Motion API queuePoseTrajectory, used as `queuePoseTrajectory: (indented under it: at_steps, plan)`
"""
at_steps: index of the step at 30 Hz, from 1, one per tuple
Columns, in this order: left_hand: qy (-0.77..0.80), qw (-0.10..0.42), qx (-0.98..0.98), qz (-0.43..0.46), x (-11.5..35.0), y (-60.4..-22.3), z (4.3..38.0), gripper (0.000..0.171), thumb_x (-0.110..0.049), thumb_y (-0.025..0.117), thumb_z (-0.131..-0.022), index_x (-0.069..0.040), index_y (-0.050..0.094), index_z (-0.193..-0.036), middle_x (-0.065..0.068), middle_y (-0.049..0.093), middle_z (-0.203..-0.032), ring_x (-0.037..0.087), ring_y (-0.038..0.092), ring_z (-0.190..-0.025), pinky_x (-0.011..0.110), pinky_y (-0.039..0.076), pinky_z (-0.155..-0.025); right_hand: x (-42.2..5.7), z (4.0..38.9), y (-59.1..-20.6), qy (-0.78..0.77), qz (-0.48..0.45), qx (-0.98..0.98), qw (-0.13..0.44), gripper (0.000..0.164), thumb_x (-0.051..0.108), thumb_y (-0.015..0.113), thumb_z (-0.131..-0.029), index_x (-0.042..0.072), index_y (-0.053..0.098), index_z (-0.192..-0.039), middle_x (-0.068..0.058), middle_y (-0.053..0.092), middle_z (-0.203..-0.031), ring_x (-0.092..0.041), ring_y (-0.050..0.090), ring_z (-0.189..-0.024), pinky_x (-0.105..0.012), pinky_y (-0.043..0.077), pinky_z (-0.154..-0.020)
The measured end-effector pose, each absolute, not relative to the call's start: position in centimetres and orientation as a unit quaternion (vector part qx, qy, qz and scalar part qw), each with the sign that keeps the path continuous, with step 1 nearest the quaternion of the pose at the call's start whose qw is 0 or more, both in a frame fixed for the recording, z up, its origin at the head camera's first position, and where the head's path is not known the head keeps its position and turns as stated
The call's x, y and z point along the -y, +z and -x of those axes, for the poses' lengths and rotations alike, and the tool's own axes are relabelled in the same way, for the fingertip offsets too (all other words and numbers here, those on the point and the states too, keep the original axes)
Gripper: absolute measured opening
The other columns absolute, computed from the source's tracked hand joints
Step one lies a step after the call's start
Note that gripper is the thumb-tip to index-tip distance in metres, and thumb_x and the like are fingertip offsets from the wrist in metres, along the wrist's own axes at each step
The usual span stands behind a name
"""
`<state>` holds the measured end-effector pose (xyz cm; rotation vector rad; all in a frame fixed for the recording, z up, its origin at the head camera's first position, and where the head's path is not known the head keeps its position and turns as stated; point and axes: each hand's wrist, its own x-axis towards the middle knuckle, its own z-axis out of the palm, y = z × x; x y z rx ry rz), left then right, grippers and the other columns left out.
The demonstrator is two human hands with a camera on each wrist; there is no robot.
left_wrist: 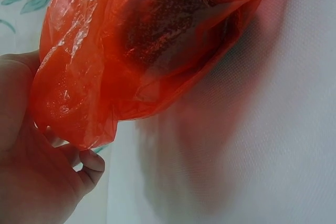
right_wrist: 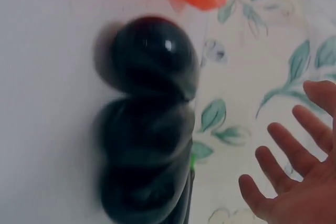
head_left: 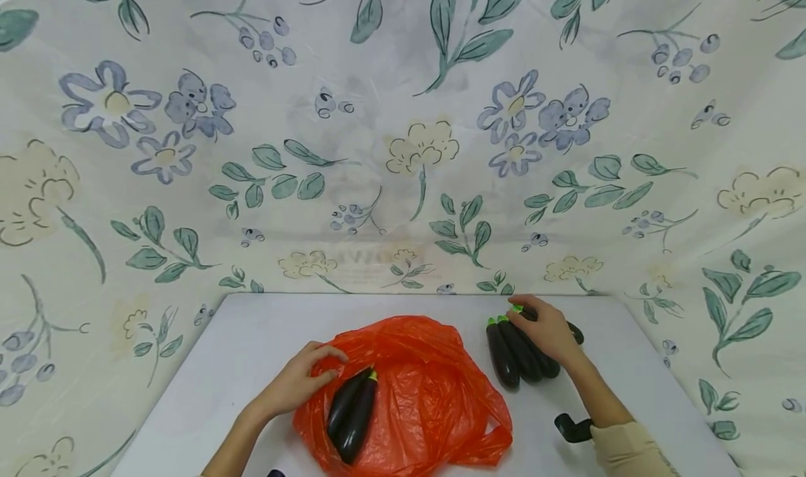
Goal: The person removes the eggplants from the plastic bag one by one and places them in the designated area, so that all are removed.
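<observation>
A red plastic bag (head_left: 428, 407) lies spread on the table, with two dark eggplants (head_left: 354, 421) on its left part. My left hand (head_left: 301, 380) holds the bag's left edge; in the left wrist view the thin plastic (left_wrist: 73, 98) sits between thumb and curled fingers. Over at the right, several eggplants (head_left: 504, 358) lie side by side, green stem ends pointing away from me. Above them is my right hand (head_left: 546, 330), its fingers spread and holding nothing in the right wrist view, beside the rounded ends of the eggplants (right_wrist: 152, 56).
The white table (head_left: 264, 316) ends at a floral curtain (head_left: 378, 218) along the back and sides. A black curved object (head_left: 571, 428) shows beside my right wrist. Another small dark thing (head_left: 276, 473) peeks in at the bottom edge.
</observation>
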<state>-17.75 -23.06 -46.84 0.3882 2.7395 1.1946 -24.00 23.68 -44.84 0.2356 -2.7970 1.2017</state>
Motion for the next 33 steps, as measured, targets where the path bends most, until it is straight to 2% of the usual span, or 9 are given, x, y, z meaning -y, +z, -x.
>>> queuePoseTrajectory:
  at_steps: [11,21,26,30,33]
  plan:
    - [0.397,0.062,-0.907,-0.124,23.0,-46.8,17.9,0.019,-0.014,0.068,-0.095,-0.027,0.068,-0.109,0.007,0.055,-0.116,0.026,0.054,-0.108,0.055,0.053,-0.095,-19.0,23.4,-44.9,0.397,-0.121,0.908,0.056,0.039,0.035,0.068,-0.096,0.016,0.064,-0.13,-0.006,0.066,-0.128,-0.03,0.06,-0.118,-0.05,0.054,-0.096]
    - [0.401,0.067,-0.906,-0.121,23.2,-47.2,17.9,0.019,-0.016,0.068,-0.095,-0.027,0.068,-0.11,0.006,0.055,-0.116,0.025,0.054,-0.107,0.052,0.055,-0.093,-14.5,21.9,-45.6,0.417,-0.179,0.891,0.034,0.032,0.028,0.073,-0.093,0.02,0.068,-0.124,0.001,0.067,-0.121,-0.021,0.061,-0.107,-0.047,0.052,-0.092]
    - [0.403,0.073,-0.905,-0.115,23.5,-47.0,18.0,0.019,-0.015,0.067,-0.096,-0.026,0.068,-0.112,0.006,0.055,-0.117,0.026,0.053,-0.109,0.053,0.054,-0.095,-12.5,21.7,-45.9,0.437,-0.219,0.872,-0.01,0.035,0.03,0.071,-0.095,0.012,0.067,-0.125,-0.002,0.067,-0.116,-0.017,0.061,-0.099,-0.038,0.053,-0.087]
    - [0.408,0.077,-0.902,-0.115,23.6,-47.3,18.0,0.019,-0.017,0.067,-0.096,-0.026,0.068,-0.113,0.006,0.055,-0.117,0.026,0.053,-0.11,0.055,0.053,-0.096,-11.2,21.3,-45.9,0.428,-0.243,0.869,-0.045,0.037,0.031,0.069,-0.096,0.012,0.065,-0.128,-0.004,0.066,-0.115,-0.015,0.06,-0.097,-0.031,0.054,-0.083]
    - [0.409,0.082,-0.902,-0.111,23.7,-47.6,18.1,0.019,-0.018,0.067,-0.097,-0.028,0.068,-0.113,0.006,0.054,-0.117,0.025,0.053,-0.11,0.055,0.053,-0.096,-10.3,20.9,-46.0,0.426,-0.256,0.865,-0.066,0.037,0.031,0.069,-0.096,0.014,0.065,-0.128,-0.004,0.067,-0.117,-0.015,0.061,-0.097,-0.031,0.054,-0.083]
